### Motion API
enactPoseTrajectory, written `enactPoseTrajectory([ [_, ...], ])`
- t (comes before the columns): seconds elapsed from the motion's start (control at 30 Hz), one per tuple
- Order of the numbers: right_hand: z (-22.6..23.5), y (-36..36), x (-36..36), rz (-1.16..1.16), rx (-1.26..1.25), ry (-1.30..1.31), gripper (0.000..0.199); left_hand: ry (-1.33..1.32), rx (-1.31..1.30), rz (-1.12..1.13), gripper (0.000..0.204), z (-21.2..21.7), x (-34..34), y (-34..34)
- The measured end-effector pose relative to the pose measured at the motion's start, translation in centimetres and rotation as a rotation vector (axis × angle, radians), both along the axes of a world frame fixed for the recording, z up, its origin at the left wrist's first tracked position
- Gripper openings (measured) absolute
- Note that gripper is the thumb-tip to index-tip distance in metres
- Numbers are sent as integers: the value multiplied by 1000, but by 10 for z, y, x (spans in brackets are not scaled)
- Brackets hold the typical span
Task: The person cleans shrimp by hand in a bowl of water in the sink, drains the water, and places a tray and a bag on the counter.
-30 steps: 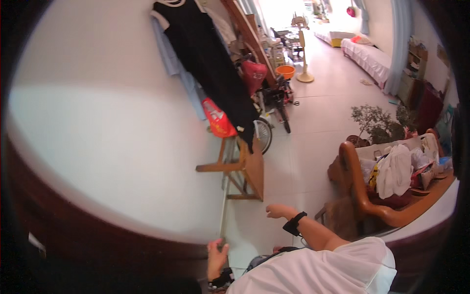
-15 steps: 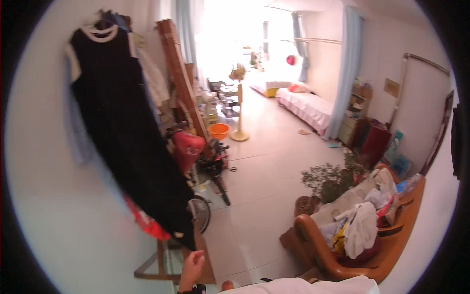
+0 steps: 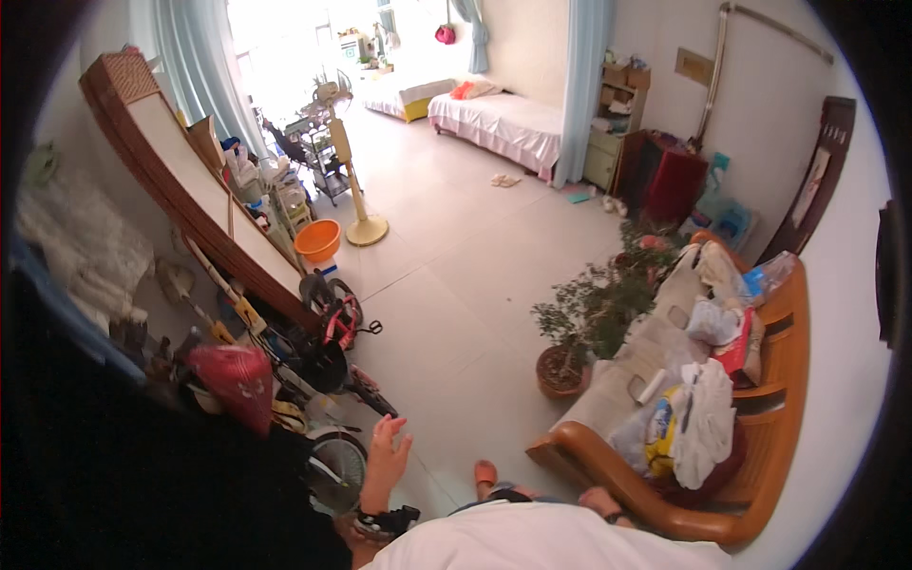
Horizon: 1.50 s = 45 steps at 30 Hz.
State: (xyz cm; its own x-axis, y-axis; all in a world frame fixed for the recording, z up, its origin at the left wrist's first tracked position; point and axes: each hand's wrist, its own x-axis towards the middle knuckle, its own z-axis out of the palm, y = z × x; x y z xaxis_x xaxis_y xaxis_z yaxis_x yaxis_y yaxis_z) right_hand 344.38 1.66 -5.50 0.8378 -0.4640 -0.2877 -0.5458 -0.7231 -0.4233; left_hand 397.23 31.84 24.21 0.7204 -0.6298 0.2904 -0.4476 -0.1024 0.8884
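My left hand (image 3: pixel 385 464) is raised in front of my white top (image 3: pixel 541 537), with a black band (image 3: pixel 385 522) at its wrist. Its fingers are loosely stretched and apart, and nothing shows in them. Close on its left hangs a large black garment (image 3: pixel 199 494), which fills the lower left of the head view. Just beyond the hand is a bicycle wheel (image 3: pixel 339 472). A red bag (image 3: pixel 233 383) lies farther left, above the dark cloth. My right hand is out of view.
At the right stands a wooden bench (image 3: pixel 608 465) heaped with bags and cloths. A potted plant (image 3: pixel 560 372) is beside it. Farther off are a small pink bicycle (image 3: pixel 340 328), an orange basin (image 3: pixel 317 239), a standing fan (image 3: pixel 344 157) and a bed (image 3: pixel 503 122).
The view has swung down and right, bringing my feet into sight. The black garment now looms closer at lower left. My left hand appears higher, its fingers more spread.
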Motion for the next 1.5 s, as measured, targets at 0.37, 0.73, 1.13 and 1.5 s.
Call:
enactPoseTrajectory([
  [0.37,160,-233,446,-445,588,-315,14,977,835,582,29,-166,-128,266],
  [0.73,173,-307,520,-102,610,263,24,1650,587,1290,31,-28,-413,174],
  [1.13,171,-328,618,206,620,442,24,1740,-52,1169,32,-114,-359,-11],
  [1.5,254,-330,778,334,709,75,26,860,668,832,37,-190,-57,10],
])
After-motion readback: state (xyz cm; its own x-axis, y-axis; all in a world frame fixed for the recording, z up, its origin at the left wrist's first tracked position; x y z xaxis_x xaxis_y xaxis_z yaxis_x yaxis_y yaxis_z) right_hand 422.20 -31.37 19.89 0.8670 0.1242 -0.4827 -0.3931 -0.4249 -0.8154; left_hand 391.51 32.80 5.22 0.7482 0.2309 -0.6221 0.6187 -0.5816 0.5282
